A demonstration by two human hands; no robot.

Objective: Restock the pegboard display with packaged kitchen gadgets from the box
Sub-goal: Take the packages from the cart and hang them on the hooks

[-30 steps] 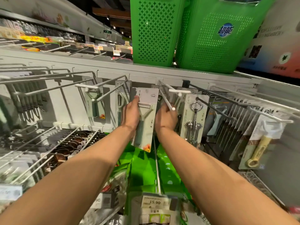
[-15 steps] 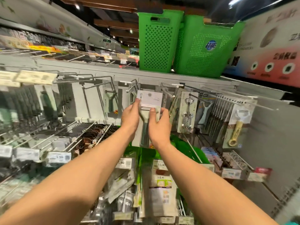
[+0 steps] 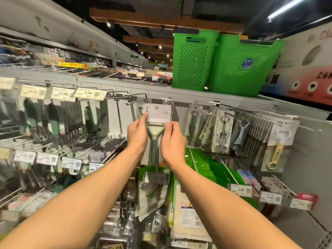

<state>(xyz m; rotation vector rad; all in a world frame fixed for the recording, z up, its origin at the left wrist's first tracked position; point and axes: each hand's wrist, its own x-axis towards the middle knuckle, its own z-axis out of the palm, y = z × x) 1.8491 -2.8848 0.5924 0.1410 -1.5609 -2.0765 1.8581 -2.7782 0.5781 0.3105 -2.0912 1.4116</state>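
Here, my left hand [image 3: 137, 133] and right hand [image 3: 173, 141] pinch the carded peeler [image 3: 156, 115] by its side edges, upright before the pegboard [image 3: 115, 114], its hang hole just below a white-tipped hook [image 3: 166, 100]. The card reads 厨美; price tags at left read 12.90 [image 3: 62, 94] and 5.99 [image 3: 88, 93]; the green basket [image 3: 244, 72] above says 超能.

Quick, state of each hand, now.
Left hand: closed, holding the peeler package by its left edge.
Right hand: closed, holding the same package's right edge.
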